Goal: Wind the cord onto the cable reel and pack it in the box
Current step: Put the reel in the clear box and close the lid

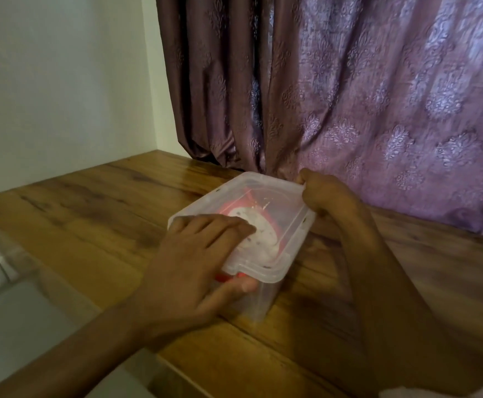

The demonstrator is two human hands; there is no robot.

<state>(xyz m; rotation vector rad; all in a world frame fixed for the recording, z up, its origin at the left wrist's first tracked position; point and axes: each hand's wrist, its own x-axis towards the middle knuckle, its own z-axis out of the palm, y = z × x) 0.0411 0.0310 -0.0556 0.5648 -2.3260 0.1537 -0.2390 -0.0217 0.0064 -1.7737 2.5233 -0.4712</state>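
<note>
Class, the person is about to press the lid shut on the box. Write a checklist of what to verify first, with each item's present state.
1. Cable reel inside the box: ok, its red and white shape shows through the clear plastic.
2. Lid lying over the box opening: ok, it covers the top.
3. Lid sealed all round: cannot tell, the rim is partly hidden.
4. Left hand steadying the lid: ok, fingers flat on top, thumb against the box side.
5. Right hand at the far corner: ok, it grips the lid edge.
6. Cord fully wound, none trapped under the rim: cannot tell, the plastic blurs it.
</note>
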